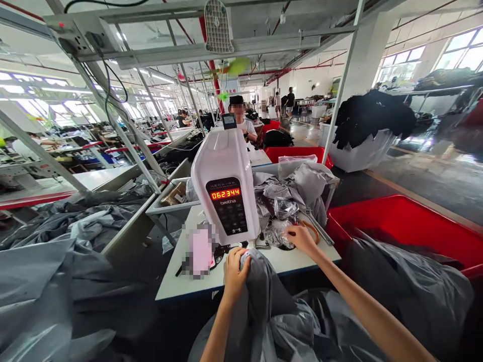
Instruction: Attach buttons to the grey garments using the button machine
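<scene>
The left hand [234, 271] is clenching a fold of grey fabric [264, 301] at the white table's [196, 286] near edge. The right hand [302, 237], arm outstretched, is pinching a clear plastic packet [277, 235] beside the sewing machine [225, 186], amid a busy garment workshop.

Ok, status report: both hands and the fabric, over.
Left hand gripping bunched grey fabric at white table edge. Right hand reaching onto clear plastic bags beside white sewing machine. Grip on bags unclear.
</scene>
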`<action>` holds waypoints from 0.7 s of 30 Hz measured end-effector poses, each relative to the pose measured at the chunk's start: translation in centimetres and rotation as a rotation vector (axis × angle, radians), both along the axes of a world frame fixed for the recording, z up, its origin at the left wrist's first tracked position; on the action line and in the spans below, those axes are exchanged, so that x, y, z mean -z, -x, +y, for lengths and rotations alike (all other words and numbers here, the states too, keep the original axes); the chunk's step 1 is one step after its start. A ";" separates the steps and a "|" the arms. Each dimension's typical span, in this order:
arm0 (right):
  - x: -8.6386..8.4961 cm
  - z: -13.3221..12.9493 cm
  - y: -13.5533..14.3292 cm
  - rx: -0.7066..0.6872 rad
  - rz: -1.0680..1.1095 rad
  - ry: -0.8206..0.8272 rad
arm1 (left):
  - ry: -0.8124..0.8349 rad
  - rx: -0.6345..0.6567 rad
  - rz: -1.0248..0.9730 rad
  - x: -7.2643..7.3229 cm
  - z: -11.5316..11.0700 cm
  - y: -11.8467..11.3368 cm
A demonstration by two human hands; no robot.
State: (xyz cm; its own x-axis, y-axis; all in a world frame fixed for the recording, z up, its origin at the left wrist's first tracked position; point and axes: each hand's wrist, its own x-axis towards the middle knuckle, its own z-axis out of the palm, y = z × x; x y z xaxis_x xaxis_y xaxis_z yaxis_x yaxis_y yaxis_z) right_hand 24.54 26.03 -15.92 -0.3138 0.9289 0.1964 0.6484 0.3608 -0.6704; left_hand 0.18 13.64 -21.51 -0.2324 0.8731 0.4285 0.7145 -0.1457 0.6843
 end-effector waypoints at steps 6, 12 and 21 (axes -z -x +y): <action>-1.5 -3.0 -0.8 0.097 0.433 0.054 | 0.032 -0.005 0.017 -0.7 -0.4 -0.4; -2.2 -6.6 2.2 -0.006 0.651 0.338 | 0.050 -0.015 0.012 -1.1 -0.5 -0.6; 0.7 -6.8 7.8 -0.219 0.489 0.224 | 0.097 -0.017 0.015 -1.2 -0.4 -0.4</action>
State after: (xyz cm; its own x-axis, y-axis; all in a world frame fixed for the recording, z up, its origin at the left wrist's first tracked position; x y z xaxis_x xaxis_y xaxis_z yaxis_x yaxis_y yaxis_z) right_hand 16.69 19.24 -16.63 -0.4259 0.8881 0.1728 0.1704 0.2663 -0.9487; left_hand 0.57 13.19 -20.34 -0.2419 0.9065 0.3460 0.7266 -0.0671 0.6838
